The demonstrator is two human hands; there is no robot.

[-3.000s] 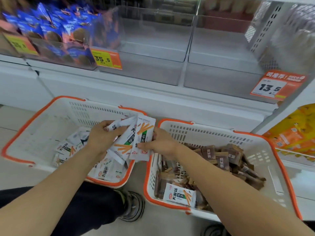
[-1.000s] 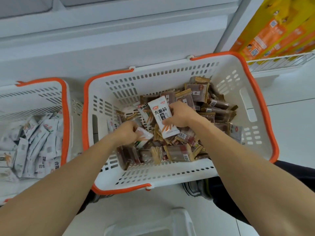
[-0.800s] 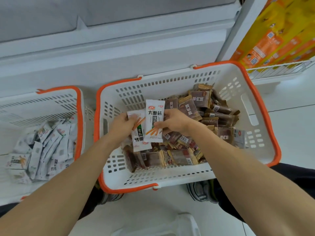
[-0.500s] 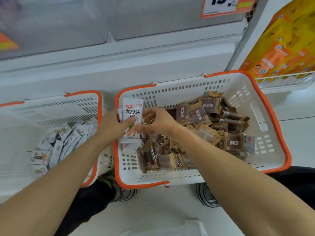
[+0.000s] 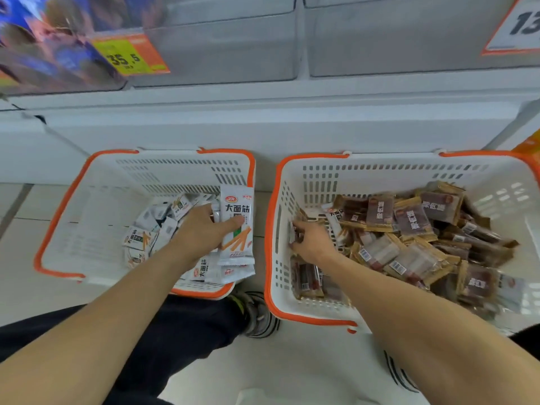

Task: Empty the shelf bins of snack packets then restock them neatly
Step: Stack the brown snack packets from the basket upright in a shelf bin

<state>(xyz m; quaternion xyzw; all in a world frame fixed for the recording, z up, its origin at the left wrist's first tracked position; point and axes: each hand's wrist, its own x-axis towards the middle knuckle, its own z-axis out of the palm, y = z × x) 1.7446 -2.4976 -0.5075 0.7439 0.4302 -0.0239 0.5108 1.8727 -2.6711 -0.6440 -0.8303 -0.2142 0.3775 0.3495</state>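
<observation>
The left hand (image 5: 201, 232) has its fingers (image 5: 233, 222) clamped on a white packet (image 5: 237, 229) printed "大面筋", held upright with its long axis running away from the wrist, over the right rim of the left basket (image 5: 61, 211). The right hand (image 5: 312, 241) reaches among brown packets (image 5: 409, 220) in the right basket (image 5: 292, 176); whether its fingers hold anything I cannot tell. A price tag (image 5: 131, 55) above reads "35.5".

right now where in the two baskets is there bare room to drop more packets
The left basket has bare floor across its left half, bordered by its rim and the white packets. The right basket is crowded with brown packets; only a strip along its back wall looks free. The clear bins above look bare.
</observation>
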